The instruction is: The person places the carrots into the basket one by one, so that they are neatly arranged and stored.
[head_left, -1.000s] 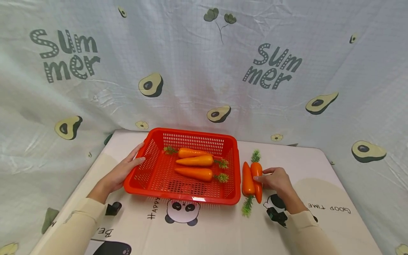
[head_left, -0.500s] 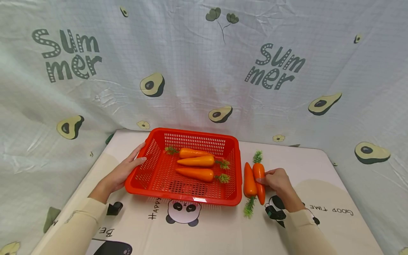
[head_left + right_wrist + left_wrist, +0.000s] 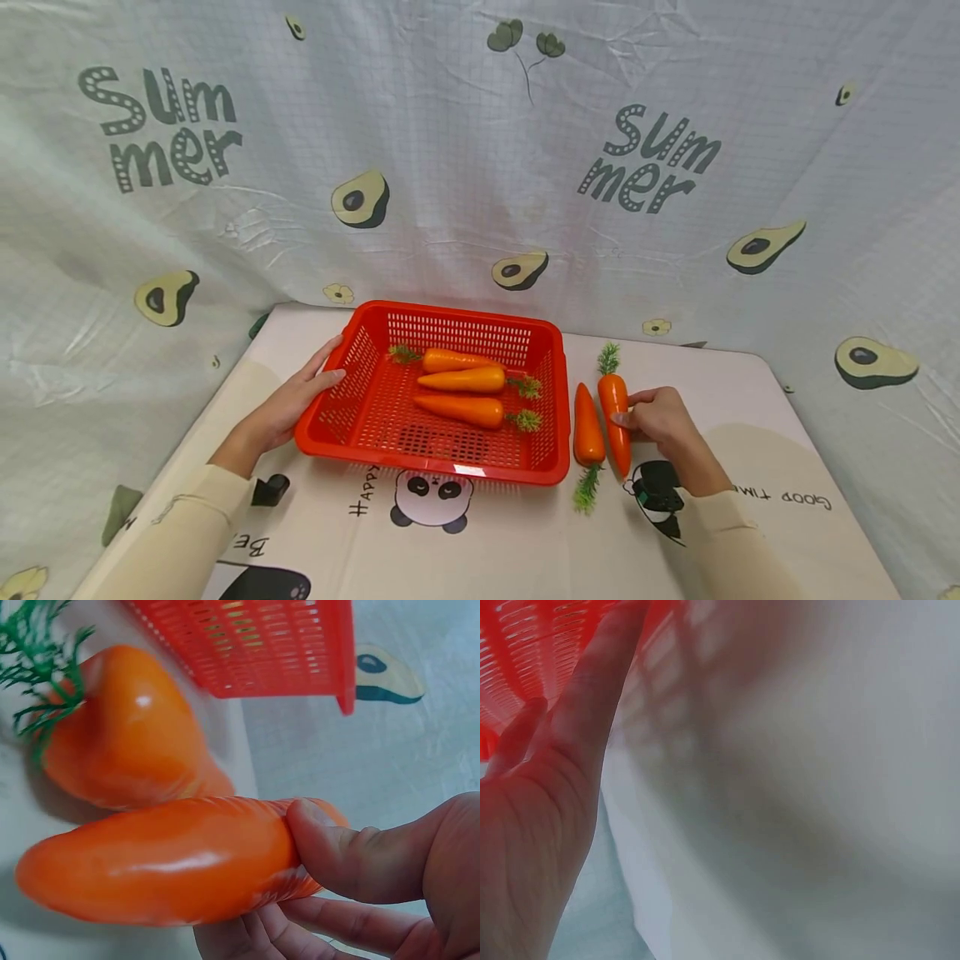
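Observation:
My left hand (image 3: 288,400) holds the left side of a red plastic basket (image 3: 431,462), thumb at the rim and fingers along the outer wall. In the left wrist view the fingers (image 3: 604,682) run beside the slotted wall. Inside the basket lie three orange carrots (image 3: 461,411) with green tops. Right of the basket, my right hand (image 3: 663,421) pinches a carrot (image 3: 613,400) between thumb and fingers, leafy end pointing away. In the right wrist view that carrot (image 3: 157,862) lies across the fingers. Another carrot (image 3: 588,429) rests on the table, between it and the basket.
A pale table cover (image 3: 517,550) printed with pandas and lettering lies under everything. Behind it hangs a light curtain (image 3: 450,108) with avocado prints. The table's right edge slants beyond my right hand.
The right hand has shifted the pinched carrot a little to the right, opening a gap to the carrot beside it, and its leafy end sits slightly farther back. The left hand keeps its hold.

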### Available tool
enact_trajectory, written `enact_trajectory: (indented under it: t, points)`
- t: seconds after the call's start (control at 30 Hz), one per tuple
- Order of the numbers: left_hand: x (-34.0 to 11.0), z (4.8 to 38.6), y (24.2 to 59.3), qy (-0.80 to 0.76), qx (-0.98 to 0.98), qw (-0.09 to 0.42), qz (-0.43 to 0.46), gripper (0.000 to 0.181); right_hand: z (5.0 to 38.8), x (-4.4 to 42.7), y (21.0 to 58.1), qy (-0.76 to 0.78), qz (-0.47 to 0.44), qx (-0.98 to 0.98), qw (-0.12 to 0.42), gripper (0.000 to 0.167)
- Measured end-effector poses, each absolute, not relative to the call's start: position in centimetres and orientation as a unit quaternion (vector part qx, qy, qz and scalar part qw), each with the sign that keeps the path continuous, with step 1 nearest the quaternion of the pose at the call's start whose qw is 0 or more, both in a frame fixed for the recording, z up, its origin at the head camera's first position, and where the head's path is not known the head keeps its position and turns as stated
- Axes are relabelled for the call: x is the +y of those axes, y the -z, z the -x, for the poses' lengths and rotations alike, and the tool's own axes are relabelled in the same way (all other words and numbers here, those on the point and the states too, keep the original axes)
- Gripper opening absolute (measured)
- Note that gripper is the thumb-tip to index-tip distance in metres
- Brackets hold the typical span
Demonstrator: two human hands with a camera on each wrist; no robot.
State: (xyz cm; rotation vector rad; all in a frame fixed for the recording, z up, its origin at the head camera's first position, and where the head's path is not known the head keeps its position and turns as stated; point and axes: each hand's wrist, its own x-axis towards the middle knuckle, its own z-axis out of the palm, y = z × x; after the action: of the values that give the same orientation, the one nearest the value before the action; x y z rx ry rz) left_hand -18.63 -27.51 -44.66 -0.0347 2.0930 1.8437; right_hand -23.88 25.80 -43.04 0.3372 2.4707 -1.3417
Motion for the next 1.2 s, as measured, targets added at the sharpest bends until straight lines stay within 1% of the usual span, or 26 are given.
enact_trajectory:
  t: [0.8, 1.2]
  points:
    - [-27.6, 18.7, 44.9, -0.653, 0.738, 0.171, 0.019, 0.072, 24.8, 25.2, 39.3, 0.473, -0.056, 0.86, 0.181, 0.058]
    - [-27.7, 18.7, 45.0, -0.654, 0.736, 0.173, 0.021, 0.073, 25.1, 24.0, 38.3, 0.485, -0.024, 0.853, 0.189, 0.056]
